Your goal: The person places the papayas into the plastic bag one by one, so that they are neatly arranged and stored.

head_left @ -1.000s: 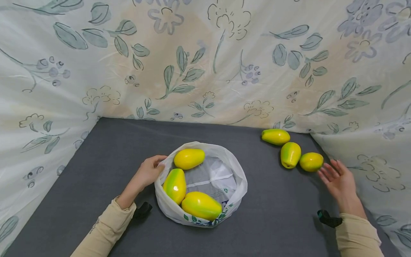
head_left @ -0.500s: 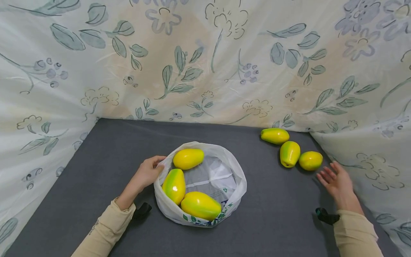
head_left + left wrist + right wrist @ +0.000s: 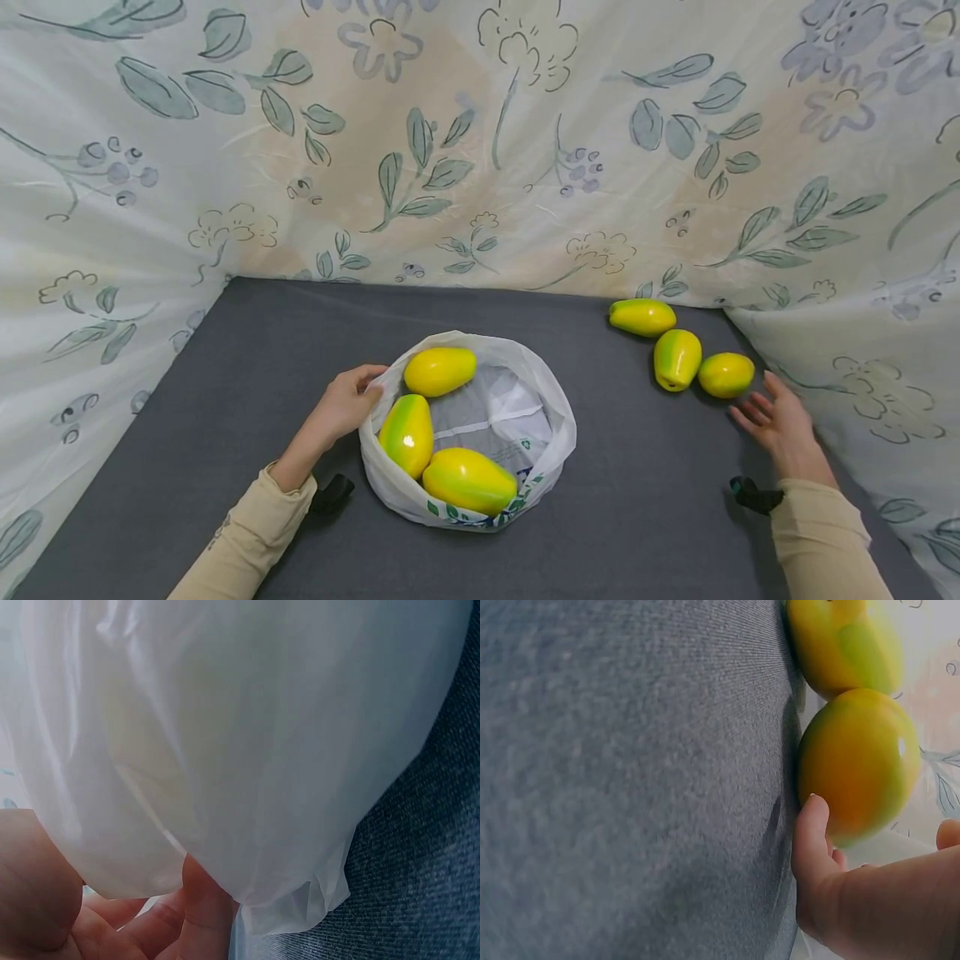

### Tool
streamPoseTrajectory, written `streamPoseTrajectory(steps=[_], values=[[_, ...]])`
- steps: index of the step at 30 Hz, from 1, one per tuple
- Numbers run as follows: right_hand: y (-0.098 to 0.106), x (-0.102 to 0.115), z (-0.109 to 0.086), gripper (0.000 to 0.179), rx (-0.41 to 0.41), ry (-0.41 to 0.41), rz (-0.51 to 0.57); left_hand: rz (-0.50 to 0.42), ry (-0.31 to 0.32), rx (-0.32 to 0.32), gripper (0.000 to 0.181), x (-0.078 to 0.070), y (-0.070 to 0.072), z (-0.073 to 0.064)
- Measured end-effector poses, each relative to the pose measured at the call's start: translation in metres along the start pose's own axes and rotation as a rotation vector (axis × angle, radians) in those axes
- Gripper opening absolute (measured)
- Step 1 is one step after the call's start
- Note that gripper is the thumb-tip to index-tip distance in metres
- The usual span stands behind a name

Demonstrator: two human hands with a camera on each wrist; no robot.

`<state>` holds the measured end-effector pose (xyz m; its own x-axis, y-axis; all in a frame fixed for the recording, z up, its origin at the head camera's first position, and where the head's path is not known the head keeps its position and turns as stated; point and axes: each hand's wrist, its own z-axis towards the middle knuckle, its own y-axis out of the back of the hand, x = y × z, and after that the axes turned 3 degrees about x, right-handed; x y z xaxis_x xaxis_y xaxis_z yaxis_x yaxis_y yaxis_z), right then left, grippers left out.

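A white plastic bag (image 3: 566,433) stands with its mouth wide and its rim rolled. Three yellow-green papayas lie inside: one at the back (image 3: 440,372), one at the left (image 3: 407,435), one at the front (image 3: 470,481). My left hand (image 3: 347,403) grips the bag's left rim, its fingers partly behind the plastic in the left wrist view. My right hand (image 3: 780,423), fingers spread and slightly bent, is beside the rightmost papaya (image 3: 726,375). In the right wrist view the thumb (image 3: 812,832) overlaps that papaya (image 3: 859,761); I cannot tell whether they touch.
Two more papayas, a middle one (image 3: 677,360) and a far one (image 3: 642,318), lie close by at the back right of the dark grey cloth surface (image 3: 630,500). Floral fabric (image 3: 480,150) hangs behind and along both sides.
My right hand has shifted slightly left, below the rightmost papaya, and holds nothing. The left hand, the bag and the papayas stay in place.
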<state>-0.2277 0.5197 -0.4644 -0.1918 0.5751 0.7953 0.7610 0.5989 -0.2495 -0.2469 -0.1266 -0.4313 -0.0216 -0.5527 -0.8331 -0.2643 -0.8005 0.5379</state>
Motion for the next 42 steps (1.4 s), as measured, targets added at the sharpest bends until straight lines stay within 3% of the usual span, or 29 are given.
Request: streamPoseTrajectory(steps=[9, 20, 26, 33, 38, 42], values=[[-0.011, -0.006, 0.012, 0.100, -0.038, 0.043, -0.039, 0.005, -0.011, -0.005, 0.038, 0.001, 0.000, -0.001], [-0.036, -0.006, -0.010, 0.086, -0.041, 0.062, -0.145, -0.003, -0.009, 0.002, 0.038, 0.001, 0.000, 0.000], [-0.042, -0.008, -0.021, 0.093, -0.025, 0.112, -0.192, -0.006, -0.016, 0.002, 0.039, 0.001, 0.000, 0.000], [-0.051, -0.014, -0.034, 0.110, -0.092, 0.153, -0.228, -0.012, -0.023, 0.006, 0.038, 0.002, -0.001, 0.000], [-0.056, -0.013, -0.039, 0.106, -0.129, 0.127, -0.227, -0.011, -0.023, 0.002, 0.038, 0.001, -0.001, 0.000], [-0.055, -0.011, -0.041, 0.102, -0.102, 0.106, -0.223, -0.005, -0.017, 0.001, 0.039, 0.001, -0.001, 0.000]])
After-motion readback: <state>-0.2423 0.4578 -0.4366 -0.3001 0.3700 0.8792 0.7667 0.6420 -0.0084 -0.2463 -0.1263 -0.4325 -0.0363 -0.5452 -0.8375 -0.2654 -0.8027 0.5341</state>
